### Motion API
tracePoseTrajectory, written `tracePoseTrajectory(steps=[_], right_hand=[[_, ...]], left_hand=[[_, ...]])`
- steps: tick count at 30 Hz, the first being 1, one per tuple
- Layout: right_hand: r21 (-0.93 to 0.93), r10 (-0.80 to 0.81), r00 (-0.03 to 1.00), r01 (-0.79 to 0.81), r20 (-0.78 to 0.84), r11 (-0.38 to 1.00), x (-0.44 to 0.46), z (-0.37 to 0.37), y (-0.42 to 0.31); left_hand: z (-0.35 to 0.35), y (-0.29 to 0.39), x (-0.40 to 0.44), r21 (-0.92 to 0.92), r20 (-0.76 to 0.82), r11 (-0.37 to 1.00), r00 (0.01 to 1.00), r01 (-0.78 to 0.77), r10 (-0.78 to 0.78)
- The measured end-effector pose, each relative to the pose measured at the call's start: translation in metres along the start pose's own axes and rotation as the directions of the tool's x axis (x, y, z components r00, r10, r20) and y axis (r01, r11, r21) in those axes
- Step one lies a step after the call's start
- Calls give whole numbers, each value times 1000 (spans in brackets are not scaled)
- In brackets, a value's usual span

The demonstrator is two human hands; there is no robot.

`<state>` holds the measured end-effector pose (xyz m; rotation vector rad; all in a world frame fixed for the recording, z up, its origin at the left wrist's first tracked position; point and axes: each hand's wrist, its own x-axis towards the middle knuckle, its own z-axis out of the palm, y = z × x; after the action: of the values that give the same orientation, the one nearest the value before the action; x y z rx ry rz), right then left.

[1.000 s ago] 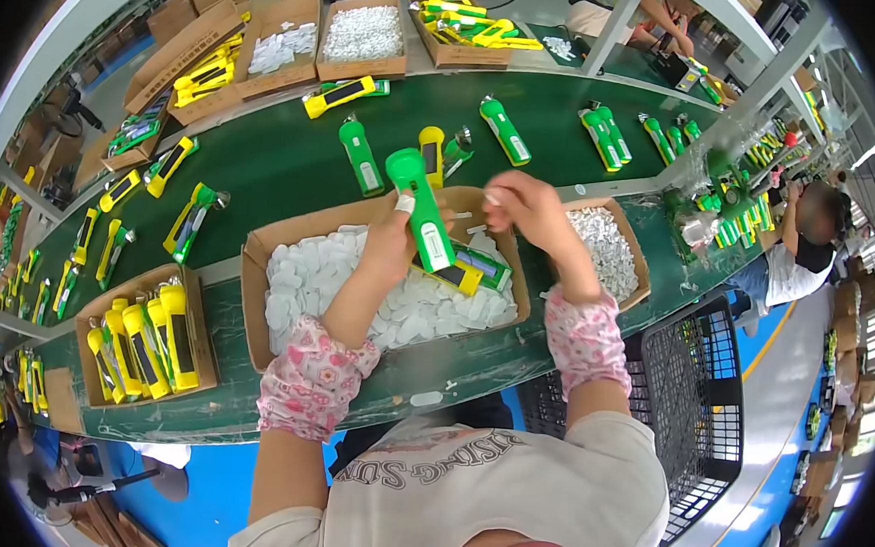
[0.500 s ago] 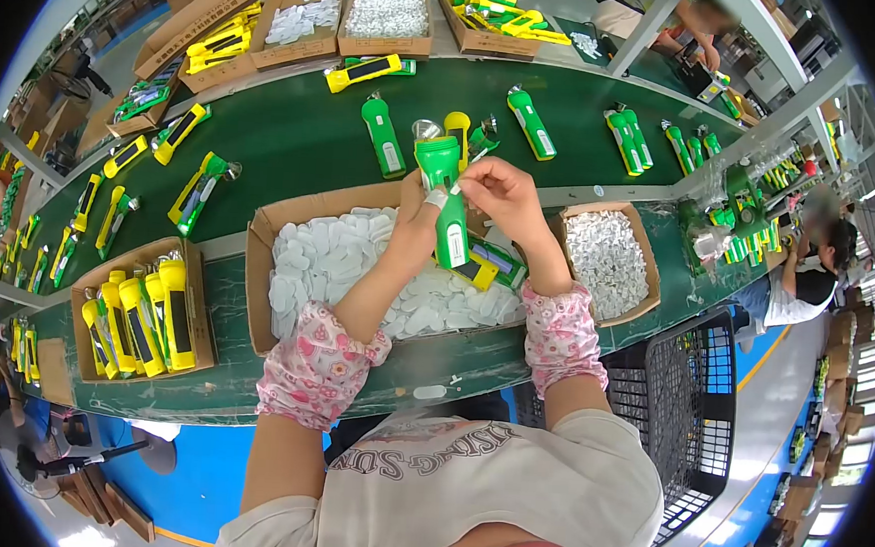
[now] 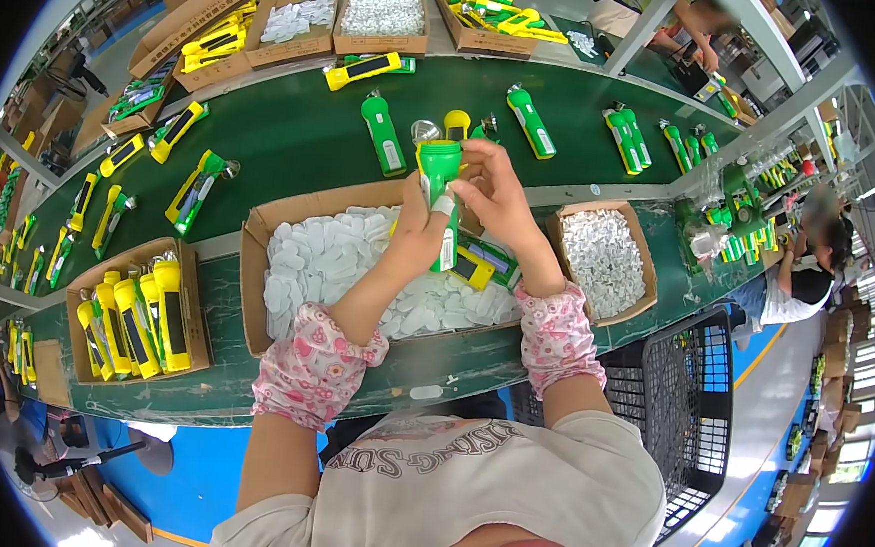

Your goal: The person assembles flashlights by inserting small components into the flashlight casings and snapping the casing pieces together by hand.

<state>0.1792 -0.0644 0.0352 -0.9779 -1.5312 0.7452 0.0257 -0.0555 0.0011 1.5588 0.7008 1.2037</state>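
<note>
A green flashlight (image 3: 441, 161) stands nearly upright between my hands, its round silver reflector exposed at the top and a white strip low on its body. My left hand (image 3: 421, 228) is closed around the body from the left, with a white wrap on its thumb. From the right, my right hand (image 3: 497, 195) bends its fingers over the upper body, thumb pressed against the front. Any small part under that thumb is hidden. Just below lie a carton of clear-white oval plastic pieces (image 3: 333, 257) and, on top of them, a yellow-and-green flashlight (image 3: 475, 268).
To the right sits a box of small white parts (image 3: 603, 264); to the left, a box of yellow flashlights (image 3: 139, 315). Several flashlights lie on the green belt (image 3: 297, 115) beyond. A black crate (image 3: 685, 399) stands low at right. Other people work at far right.
My right hand has moved from pinching a small white piece beside the flashlight to lying against its upper body, thumb on the front. The left hand keeps its hold.
</note>
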Motion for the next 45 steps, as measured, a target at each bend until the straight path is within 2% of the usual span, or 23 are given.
tracePoseTrajectory(steps=[1,3,4,6,8,10,13,14,16,19,22,25,26,27,28,30,32,34,38,40,42,43,45], right_hand=[[19,45,999,-45,30,999,0,0,-5],[53,129,988,-134,83,990,-1,0,-16],[-51,115,992,-113,50,992,-1,2,-18],[58,43,999,-45,20,997,-3,3,4],[-69,123,991,-119,53,990,-2,-1,-5],[31,175,984,-176,32,984,-3,-3,-4],[161,241,970,-234,-25,959,-8,2,-7],[-10,138,988,-139,-68,990,-11,0,-14],[-172,102,994,-92,47,981,-18,-13,-10],[-111,399,872,-384,284,917,-29,-24,-29],[64,348,923,-362,163,930,-26,-34,-22],[-48,454,881,-452,130,891,-6,-75,3],[-77,454,886,-448,96,891,1,-89,15],[-207,448,894,-438,5,875,11,-103,25],[-329,447,892,-443,-65,834,20,-117,34],[-462,459,875,-475,-157,749,36,-138,52],[-526,479,862,-487,-163,697,46,-146,74],[-574,496,849,-502,-183,647,52,-149,98],[-567,558,802,-567,-213,598,50,-140,124],[-576,574,795,-568,-197,589,47,-136,131],[-634,554,817,-516,-163,576,47,-138,140],[-772,458,872,-408,-173,487,47,-140,161],[-874,407,882,-377,-237,307,44,-128,139]], left_hand=[[-1,-1,0,9,10,1000,1000,8,-8],[-6,0,-4,225,-20,963,988,-146,154],[-5,2,-2,316,-6,919,968,-235,250],[-3,3,-1,307,0,933,980,-190,200],[-3,0,3,314,12,927,977,-207,214],[1,-10,6,38,18,999,1000,2,-3],[0,9,-1,-220,50,942,968,253,-248],[3,20,-1,-285,55,908,951,306,-303],[3,21,4,-280,60,910,951,306,-302],[6,5,33,-260,36,906,941,334,-336],[30,14,65,-318,136,872,929,371,-345],[48,-7,112,-362,220,848,920,386,-325],[48,-38,133,46,90,960,956,276,-279],[46,-73,157,455,-17,876,985,162,-173],[47,-69,170,786,-80,614,996,81,-30],[52,-53,165,872,-120,391,904,294,-410],[55,-112,181,925,49,321,771,205,-635],[55,-118,173,892,2,358,789,276,-614],[25,-110,182,794,155,554,798,250,-582],[3,-98,181,697,67,616,823,366,-564],[-17,-81,175,365,133,724,737,585,-663],[-23,-48,165,179,216,753,721,633,-658],[-36,-28,159,189,228,761,726,621,-649]])
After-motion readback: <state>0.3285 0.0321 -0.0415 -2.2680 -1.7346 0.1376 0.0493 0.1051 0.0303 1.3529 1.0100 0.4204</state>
